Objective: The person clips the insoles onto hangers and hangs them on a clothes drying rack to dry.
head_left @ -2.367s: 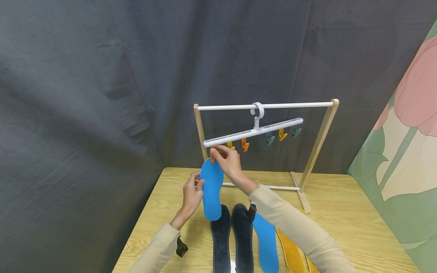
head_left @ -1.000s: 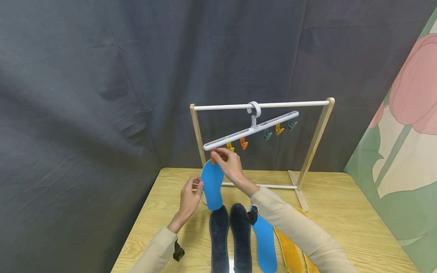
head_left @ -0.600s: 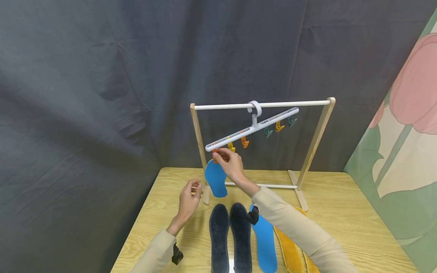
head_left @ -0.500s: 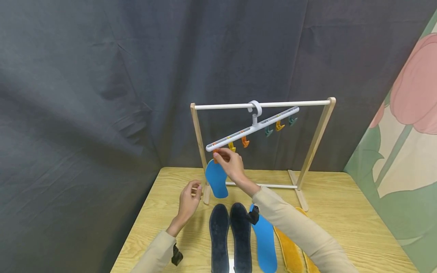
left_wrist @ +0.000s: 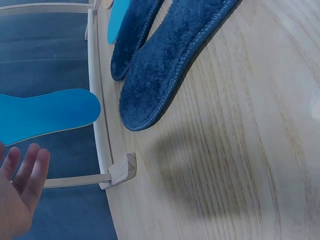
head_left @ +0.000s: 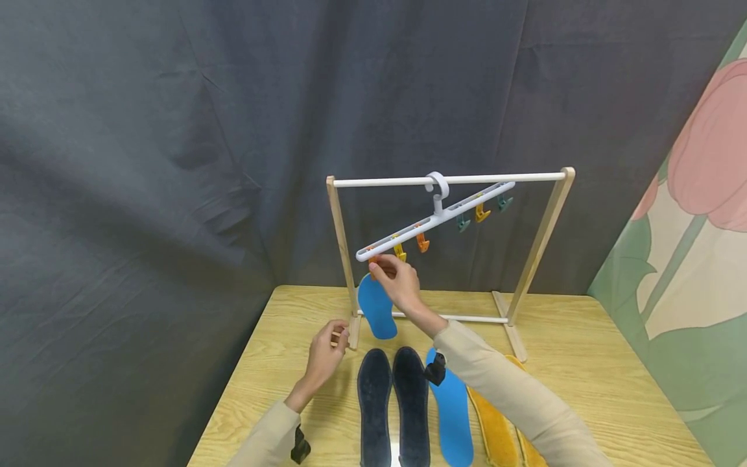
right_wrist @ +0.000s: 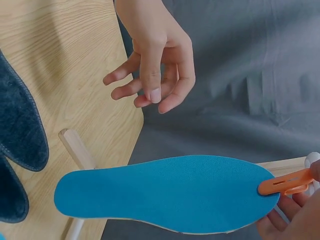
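A blue insole point(head_left: 377, 308) hangs by its wide end from an orange clip point(right_wrist: 285, 183) at the low left end of a white hanger point(head_left: 434, 220). My right hand point(head_left: 399, 282) pinches that clip between thumb and fingers. The clip's jaws overlap the insole's edge in the right wrist view. My left hand point(head_left: 325, 350) is apart from the insole, to its lower left, fingers loosely bent around nothing. In the left wrist view the insole's narrow end point(left_wrist: 75, 110) points toward the table, beyond the left fingers point(left_wrist: 37, 172).
The hanger hooks over the white top rail point(head_left: 502, 177) of a wooden rack. Several yellow, orange and green clips point(head_left: 423, 244) line it. On the table point(head_left: 607, 383) lie two dark furry insoles point(head_left: 375, 402), another blue insole point(head_left: 454, 415) and yellow insoles point(head_left: 496, 428), partly under the right sleeve.
My left hand has let go of the blue insole and dropped back toward the table. The insole now hangs tilted farther back. The hanger's left end has shifted slightly right, still with my right hand.
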Demonstrator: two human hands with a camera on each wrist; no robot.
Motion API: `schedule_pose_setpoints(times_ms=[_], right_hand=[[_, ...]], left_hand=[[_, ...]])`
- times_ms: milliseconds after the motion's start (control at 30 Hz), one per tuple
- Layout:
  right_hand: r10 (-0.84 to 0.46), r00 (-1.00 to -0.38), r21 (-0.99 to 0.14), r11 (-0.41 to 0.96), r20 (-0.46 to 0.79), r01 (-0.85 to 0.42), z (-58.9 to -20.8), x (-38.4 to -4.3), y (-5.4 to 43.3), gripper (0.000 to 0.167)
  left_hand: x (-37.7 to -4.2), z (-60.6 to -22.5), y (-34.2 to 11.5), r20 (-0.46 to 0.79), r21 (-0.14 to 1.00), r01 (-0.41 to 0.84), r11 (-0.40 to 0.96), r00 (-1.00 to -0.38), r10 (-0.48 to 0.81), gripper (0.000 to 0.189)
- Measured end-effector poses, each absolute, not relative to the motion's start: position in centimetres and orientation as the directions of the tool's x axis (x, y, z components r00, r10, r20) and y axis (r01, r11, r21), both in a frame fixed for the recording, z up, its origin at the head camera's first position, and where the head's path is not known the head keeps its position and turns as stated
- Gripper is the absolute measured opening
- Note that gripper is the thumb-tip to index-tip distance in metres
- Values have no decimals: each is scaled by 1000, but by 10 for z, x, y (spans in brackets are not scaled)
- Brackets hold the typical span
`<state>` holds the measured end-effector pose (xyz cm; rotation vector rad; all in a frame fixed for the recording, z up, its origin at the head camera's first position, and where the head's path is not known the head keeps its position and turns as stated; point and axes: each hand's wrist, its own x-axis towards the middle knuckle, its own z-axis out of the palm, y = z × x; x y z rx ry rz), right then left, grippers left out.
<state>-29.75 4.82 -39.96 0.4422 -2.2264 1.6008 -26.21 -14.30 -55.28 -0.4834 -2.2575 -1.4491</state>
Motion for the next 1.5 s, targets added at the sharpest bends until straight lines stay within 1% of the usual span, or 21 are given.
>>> schedule_pose_setpoints(times_ms=[400,600,733,967,1167,1367,1500], right_hand=[[-44,-908,-852,330,416,-406,-404,-297,53,32],[-47,-909,-845,351,414,-403,-406,-299,55,35],[-53,-910,-845,354,410,-401,-408,-300,56,36],[-61,-912,-850,340,406,-402,-411,-300,59,39],[-59,-919,-857,342,391,-386,-414,-302,61,41],[-42,-926,-863,349,376,-366,-417,-302,64,39],[-24,-924,-861,354,382,-366,-418,-303,67,36]], left_hand=[[-259,-559,-141,507,760,490,426,-858,83,13],[-259,-565,-141,553,717,524,460,-829,82,12],[-258,-568,-142,562,708,531,465,-823,83,13],[-257,-571,-142,540,726,519,450,-836,93,12],[-253,-576,-141,509,732,490,474,-855,99,13],[-249,-584,-140,504,707,495,504,-854,132,13],[-247,-585,-139,490,715,482,507,-862,130,11]])
